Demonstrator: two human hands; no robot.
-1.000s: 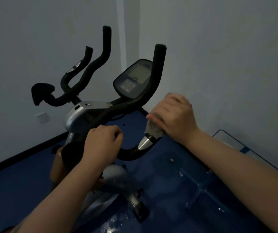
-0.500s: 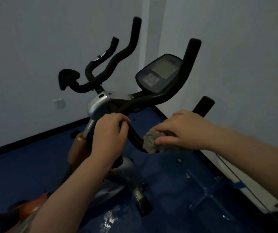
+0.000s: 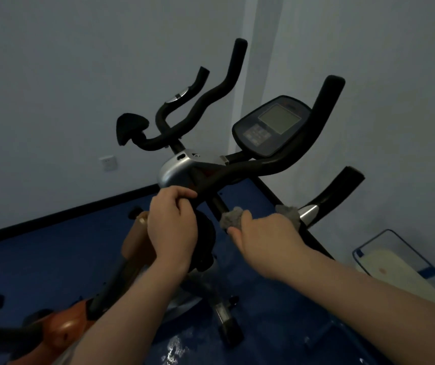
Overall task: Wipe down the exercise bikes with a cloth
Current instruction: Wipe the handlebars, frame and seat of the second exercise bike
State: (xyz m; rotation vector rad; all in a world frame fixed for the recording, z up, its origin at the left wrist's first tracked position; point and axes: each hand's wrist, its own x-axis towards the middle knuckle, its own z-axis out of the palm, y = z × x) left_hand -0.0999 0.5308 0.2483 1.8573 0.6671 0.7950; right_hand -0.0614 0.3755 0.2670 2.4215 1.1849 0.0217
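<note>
Both hands grasp an exercise bike (image 3: 182, 169) seen from above. Left hand (image 3: 171, 227) curls its fingers around the black handlebar (image 3: 240, 171) near the silver stem housing. Right hand (image 3: 263, 235) clutches a grey cloth (image 3: 231, 219) wrapped around the lower handlebar tube, with tufts of cloth showing on either side of the knuckles, just beside a silver grip section (image 3: 308, 212). Blue floor (image 3: 53, 248) spreads beneath the bike, meeting pale walls (image 3: 66, 75). An oval console (image 3: 270, 125) with a grey screen sits between the upright bars. A white wall socket (image 3: 108, 162) sits low on the left wall.
</note>
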